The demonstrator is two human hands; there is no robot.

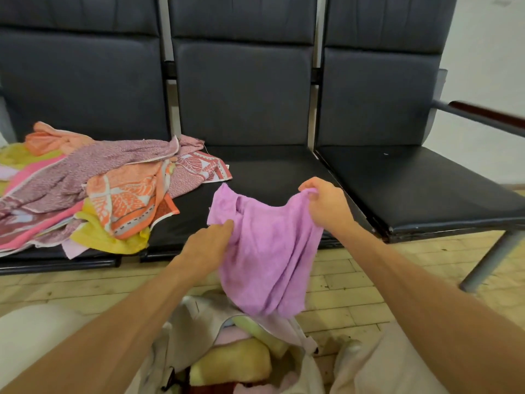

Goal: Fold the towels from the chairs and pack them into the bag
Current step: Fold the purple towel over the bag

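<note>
A lilac towel (pixel 267 251) is held up in the air by two bare hands, in front of a row of dark padded chairs (pixel 244 92). The right hand (pixel 326 203) is clamped on a bunched top corner. The left hand (pixel 207 245) is pinched onto the opposite side edge, lower down. The hands are apart, and the cloth sags between them in loose folds.

Directly beneath, an open pale fabric bag (pixel 199 322) is seen, with folded yellow and pink towels already inside. A heap of unfolded towels (pixel 85 189) (orange, pink, yellow and patterned mauve) is spread over the left seat and part of the middle one.

The step in hand is judged to be the spreading-out before the first fold. It would be done best if the left grip were shifted up to the free top corner, so that both corners are level and the top edge is pulled taut. The cloth could then be halved with its edges matched, in the air or on the bare part of the middle seat. The hem should be kept out of the bag's mouth until the fold is finished.
</note>
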